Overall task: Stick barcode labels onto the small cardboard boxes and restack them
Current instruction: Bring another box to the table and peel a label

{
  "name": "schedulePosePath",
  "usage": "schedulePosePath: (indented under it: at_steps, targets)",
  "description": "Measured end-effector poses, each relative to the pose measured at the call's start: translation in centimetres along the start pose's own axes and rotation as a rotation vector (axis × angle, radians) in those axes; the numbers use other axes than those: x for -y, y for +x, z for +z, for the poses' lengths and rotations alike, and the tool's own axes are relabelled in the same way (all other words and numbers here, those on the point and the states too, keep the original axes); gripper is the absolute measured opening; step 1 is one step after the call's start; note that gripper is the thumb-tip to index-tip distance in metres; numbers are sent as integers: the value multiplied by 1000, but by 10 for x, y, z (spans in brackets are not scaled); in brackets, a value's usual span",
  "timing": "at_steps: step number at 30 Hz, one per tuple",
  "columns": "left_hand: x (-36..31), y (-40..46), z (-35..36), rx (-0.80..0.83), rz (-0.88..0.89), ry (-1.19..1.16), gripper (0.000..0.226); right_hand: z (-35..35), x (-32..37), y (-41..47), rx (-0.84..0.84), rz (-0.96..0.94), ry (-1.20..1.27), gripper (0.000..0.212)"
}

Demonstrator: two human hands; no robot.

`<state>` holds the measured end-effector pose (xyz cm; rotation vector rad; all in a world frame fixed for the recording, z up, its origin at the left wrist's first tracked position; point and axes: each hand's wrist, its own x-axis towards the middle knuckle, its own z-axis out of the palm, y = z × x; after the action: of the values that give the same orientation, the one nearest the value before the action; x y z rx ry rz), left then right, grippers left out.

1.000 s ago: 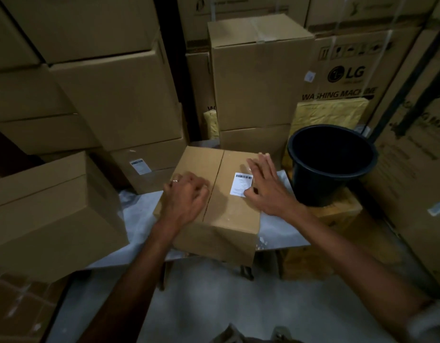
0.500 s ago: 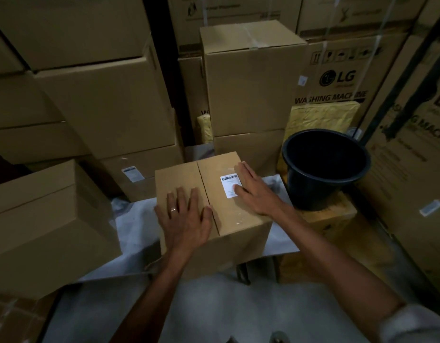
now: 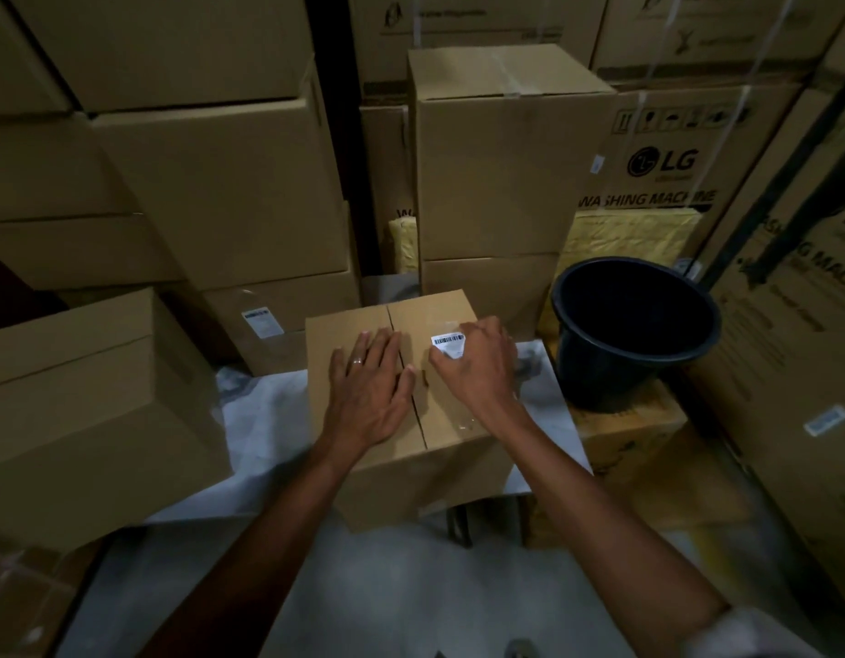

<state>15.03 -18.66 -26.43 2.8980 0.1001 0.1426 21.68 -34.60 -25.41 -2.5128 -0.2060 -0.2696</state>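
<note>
A small brown cardboard box (image 3: 406,410) sits on a pale sheet-covered table (image 3: 259,420), its 2 top flaps meeting at a centre seam. The left hand (image 3: 370,389) lies flat on the left flap, fingers spread and straight, a ring on 1 finger. The right hand (image 3: 477,368) rests on the right flap with fingers curled over a white barcode label (image 3: 448,343) stuck there; whether it pinches the label's edge I cannot tell. A black plastic bucket (image 3: 634,334) stands just right of the box.
</note>
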Motion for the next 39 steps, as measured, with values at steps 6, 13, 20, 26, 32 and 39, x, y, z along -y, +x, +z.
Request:
schedulePosePath:
  at_steps: [6,13,20,26,32,39]
  targets:
    - [1,1,5,-30,1,-8,81,-12,10,11,109,118,-52,54]
    - [3,3,5,-12,3,17,85,-23,23,20,156,156,-125,51]
    - [4,4,7,-50,20,8,80,-27,31,18,150,166,-148,57]
    - [6,4,7,-44,23,2,80,-23,24,13,105,159,-114,54]
    - [7,5,9,-57,21,15,78,-18,-1,2,38,197,105,77]
    - [6,3,7,-74,26,-3,80,-21,-32,3,35,375,472,62]
